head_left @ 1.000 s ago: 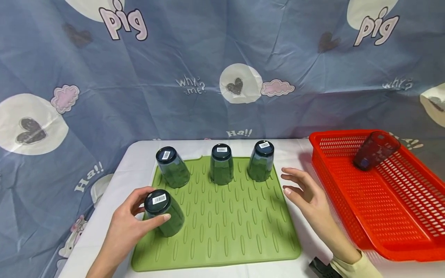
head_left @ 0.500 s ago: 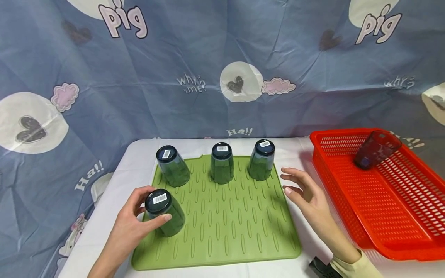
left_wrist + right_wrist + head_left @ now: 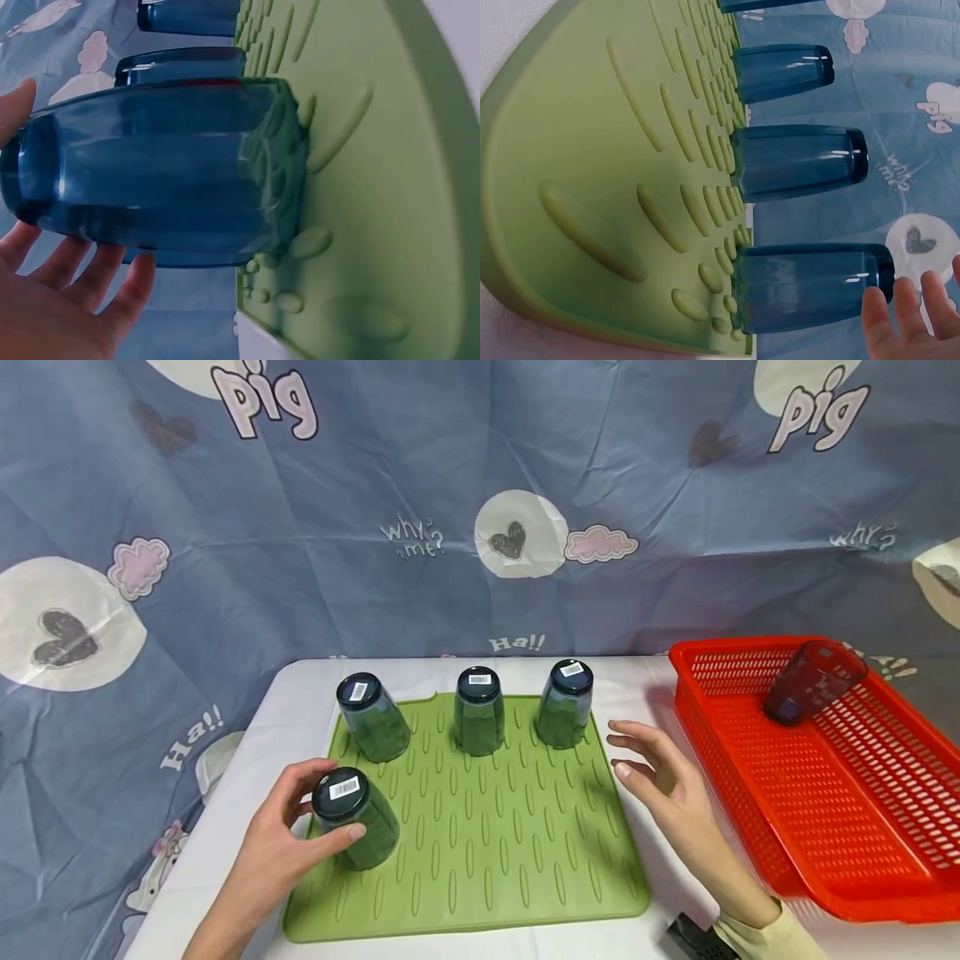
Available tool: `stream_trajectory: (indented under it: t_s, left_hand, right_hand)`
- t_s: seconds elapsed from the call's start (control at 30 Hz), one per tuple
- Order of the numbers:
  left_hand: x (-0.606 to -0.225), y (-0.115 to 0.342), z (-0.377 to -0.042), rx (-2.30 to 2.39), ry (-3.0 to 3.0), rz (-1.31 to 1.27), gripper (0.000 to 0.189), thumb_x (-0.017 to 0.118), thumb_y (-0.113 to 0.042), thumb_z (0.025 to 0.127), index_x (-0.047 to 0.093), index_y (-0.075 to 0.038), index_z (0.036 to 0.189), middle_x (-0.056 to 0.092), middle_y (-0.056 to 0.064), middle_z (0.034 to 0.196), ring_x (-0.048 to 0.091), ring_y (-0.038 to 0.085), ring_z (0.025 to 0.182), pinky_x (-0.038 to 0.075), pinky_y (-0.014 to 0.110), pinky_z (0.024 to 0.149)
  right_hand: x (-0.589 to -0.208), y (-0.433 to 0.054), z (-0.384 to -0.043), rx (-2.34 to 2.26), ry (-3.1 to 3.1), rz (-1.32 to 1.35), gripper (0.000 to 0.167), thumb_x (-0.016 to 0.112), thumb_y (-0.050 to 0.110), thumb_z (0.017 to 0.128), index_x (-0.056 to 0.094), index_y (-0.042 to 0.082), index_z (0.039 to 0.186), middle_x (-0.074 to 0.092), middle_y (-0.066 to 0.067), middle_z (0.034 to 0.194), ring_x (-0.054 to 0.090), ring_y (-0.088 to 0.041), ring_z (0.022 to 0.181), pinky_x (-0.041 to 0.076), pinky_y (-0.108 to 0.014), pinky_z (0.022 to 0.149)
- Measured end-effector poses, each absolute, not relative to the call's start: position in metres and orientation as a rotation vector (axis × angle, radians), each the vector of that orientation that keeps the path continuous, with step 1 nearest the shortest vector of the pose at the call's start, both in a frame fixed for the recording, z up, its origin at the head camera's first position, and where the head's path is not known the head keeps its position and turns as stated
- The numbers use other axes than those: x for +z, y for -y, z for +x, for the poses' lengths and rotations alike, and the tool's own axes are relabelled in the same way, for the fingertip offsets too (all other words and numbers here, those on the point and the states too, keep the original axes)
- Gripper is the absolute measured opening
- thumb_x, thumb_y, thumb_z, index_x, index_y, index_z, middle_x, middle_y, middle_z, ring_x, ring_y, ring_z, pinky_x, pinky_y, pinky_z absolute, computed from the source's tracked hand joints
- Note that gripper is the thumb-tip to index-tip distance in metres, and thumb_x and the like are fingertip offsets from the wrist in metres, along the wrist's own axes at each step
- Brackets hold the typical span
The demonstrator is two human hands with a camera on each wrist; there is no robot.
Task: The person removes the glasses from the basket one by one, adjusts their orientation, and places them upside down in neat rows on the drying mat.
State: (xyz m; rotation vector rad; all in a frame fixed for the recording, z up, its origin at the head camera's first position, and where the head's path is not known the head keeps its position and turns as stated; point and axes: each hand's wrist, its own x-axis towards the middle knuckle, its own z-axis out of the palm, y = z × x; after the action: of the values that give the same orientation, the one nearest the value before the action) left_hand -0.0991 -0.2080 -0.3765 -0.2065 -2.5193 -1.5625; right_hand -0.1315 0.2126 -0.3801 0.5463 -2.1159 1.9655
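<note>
From the head view we see our left hand (image 3: 281, 852) with its grip curled round the near cup (image 3: 354, 817), thumb on the side toward us and fingers behind it; the cup stands upside down, barcode sticker on its base, at the near left corner of the green mat (image 3: 487, 843). The left wrist view adds what the head view cannot: the cup's rim sits right down on the mat's raised ribs (image 3: 330, 142), and the fingertips (image 3: 112, 281) lie along the blue wall of the near cup (image 3: 165, 172) near its base. Our right hand (image 3: 663, 781) has a loose, spread grip that holds nothing, hovering over the mat's right edge just beside the nearest of the three back cups (image 3: 480, 710). Only the right wrist view shows these cups side on, rims down on the ribs, with our fingertips (image 3: 885, 322) near the base of the closest one but, as far as we can tell, not touching. Beyond the right grip, on the white bench (image 3: 300, 693), stands the red basket (image 3: 825, 827); in it lies one dark cup (image 3: 813, 683), tipped on its side against the far wall, and nothing else shows inside
</note>
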Motion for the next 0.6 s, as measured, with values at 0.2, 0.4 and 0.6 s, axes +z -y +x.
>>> stream_trajectory:
  t_s: [0.2, 0.4, 0.6]
  left_hand:
    - [-0.369, 0.211, -0.1, -1.606, 2.428, -0.322, 0.072, 0.083, 0.003, 0.075, 0.05, -0.012, 0.137, 0.056, 0.004, 0.13, 0.053, 0.011, 0.115, 0.04, 0.019, 0.09]
    - [-0.36, 0.208, -0.102, -1.627, 2.374, -0.361, 0.071, 0.082, 0.008, 0.073, 0.052, -0.009, 0.135, 0.059, 0.004, 0.127, 0.055, 0.014, 0.116, 0.04, 0.021, 0.094]
    - [-0.344, 0.203, -0.105, -1.607, 2.287, -0.452, 0.065, 0.079, 0.014, 0.073, 0.054, 0.0, 0.131, 0.059, 0.01, 0.125, 0.055, 0.018, 0.117, 0.043, 0.023, 0.093]
  right_hand:
    - [-0.38, -0.213, -0.131, 1.969, 2.118, 0.546, 0.045, 0.057, -0.01, 0.093, 0.05, -0.003, 0.137, 0.051, -0.017, 0.138, 0.048, -0.036, 0.125, 0.047, -0.034, 0.099]
    - [-0.381, -0.212, -0.132, 1.968, 2.106, 0.557, 0.045, 0.057, -0.011, 0.092, 0.05, -0.003, 0.136, 0.052, -0.017, 0.137, 0.048, -0.037, 0.124, 0.047, -0.033, 0.099]
    - [-0.381, -0.212, -0.132, 1.978, 2.102, 0.562, 0.045, 0.057, -0.011, 0.092, 0.05, -0.004, 0.136, 0.052, -0.017, 0.136, 0.048, -0.035, 0.124, 0.047, -0.033, 0.1]
